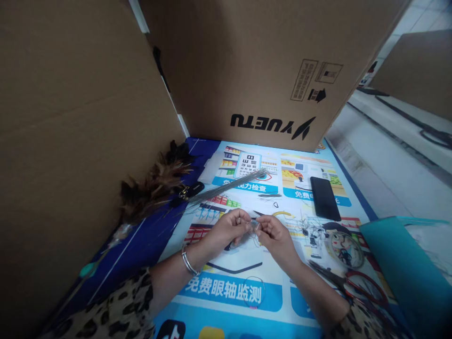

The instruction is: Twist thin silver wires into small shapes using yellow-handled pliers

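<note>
Over a desk, left hand (229, 229) and right hand (274, 235) pinch a thin wire (254, 227), likely light, springy, best held near its ends.

A printed poster mat (233, 292) is spread over the table, walled in by a cardboard box (268, 70) marked YUETU. A feather duster (155, 186) and a bundle of thin metal rods (229, 185) are laid at the left. A black phone (325, 197), red-handled pliers (356, 282) and a teal folder (406, 263) are placed at the right.
</note>
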`<state>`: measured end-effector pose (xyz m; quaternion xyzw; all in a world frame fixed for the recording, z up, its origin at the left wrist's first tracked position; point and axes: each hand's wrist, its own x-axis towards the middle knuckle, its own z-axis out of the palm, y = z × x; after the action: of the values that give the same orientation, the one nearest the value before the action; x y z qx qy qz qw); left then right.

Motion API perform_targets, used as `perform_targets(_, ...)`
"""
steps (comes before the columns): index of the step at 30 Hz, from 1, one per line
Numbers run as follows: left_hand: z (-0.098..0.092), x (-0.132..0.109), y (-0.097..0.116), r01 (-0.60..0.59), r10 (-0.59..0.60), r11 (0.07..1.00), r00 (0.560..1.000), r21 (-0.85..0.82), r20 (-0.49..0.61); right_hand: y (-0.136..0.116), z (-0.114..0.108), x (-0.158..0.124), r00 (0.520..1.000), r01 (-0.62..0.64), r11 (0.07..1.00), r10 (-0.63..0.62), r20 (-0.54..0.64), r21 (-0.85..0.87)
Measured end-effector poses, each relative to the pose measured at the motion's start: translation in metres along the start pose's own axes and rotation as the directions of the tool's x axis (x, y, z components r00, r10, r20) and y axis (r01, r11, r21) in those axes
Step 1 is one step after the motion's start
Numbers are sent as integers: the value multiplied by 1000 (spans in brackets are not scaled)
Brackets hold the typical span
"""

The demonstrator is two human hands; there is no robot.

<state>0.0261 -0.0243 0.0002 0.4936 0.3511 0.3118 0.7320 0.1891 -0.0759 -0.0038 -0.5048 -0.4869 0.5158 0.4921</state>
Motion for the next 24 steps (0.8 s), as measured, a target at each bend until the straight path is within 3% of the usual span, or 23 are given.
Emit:
perform_targets(11,-3,0,-2,3,-3,998,1000,-59,15,0,3,-3,1000,17,989,-18,-3,-146)
perform_targets(17,-4,0,-4,13,-11,997,999,-72,35,4,3,-5,991,92,919,-124,-59,-384)
perform_targets(24,-3,0,-2,9,-6,998,998,-55,57,2,3,-6,977,148,866,-202,-64,-478)
